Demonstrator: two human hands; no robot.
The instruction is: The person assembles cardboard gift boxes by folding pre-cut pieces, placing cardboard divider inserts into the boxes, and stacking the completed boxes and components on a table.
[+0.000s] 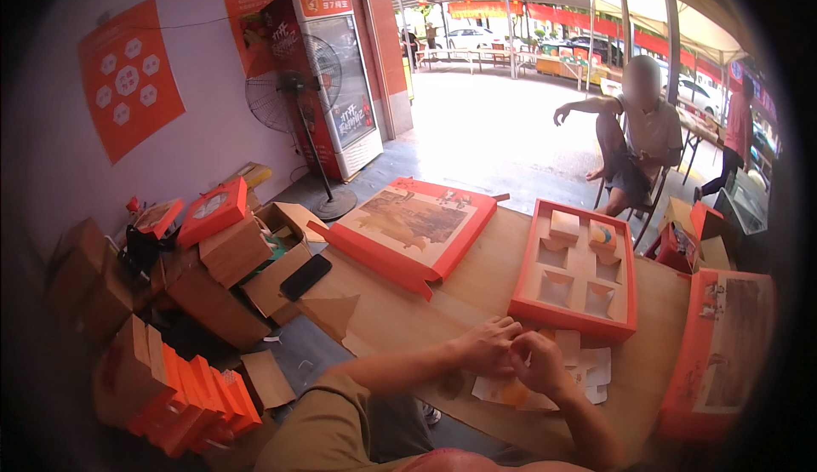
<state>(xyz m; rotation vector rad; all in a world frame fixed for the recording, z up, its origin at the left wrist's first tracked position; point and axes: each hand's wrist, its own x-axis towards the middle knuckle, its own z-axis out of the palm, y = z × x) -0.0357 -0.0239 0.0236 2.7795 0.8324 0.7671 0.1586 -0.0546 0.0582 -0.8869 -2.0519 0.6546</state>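
My left hand (488, 346) and my right hand (539, 363) meet over the near part of the table, with fingers curled inward and close together. Whatever they may hold is hidden by the fingers. Beneath them lie white printed cardboard pieces (597, 368) with an orange patch on one. Just beyond stands an orange-red gift box tray (628, 293) with a cardboard insert of several square compartments. Two small cartons sit in its far compartments: a pale one (564, 224) and a patterned one (602, 235).
An orange-red box lid (400, 227) lies at the table's far left, another box (723, 344) at the right. A black phone (305, 277) rests near cartons. Stacked orange boxes (183, 395), a standing fan (294, 82) and a drinks fridge (340, 80) are left; a seated person (642, 131) is beyond.
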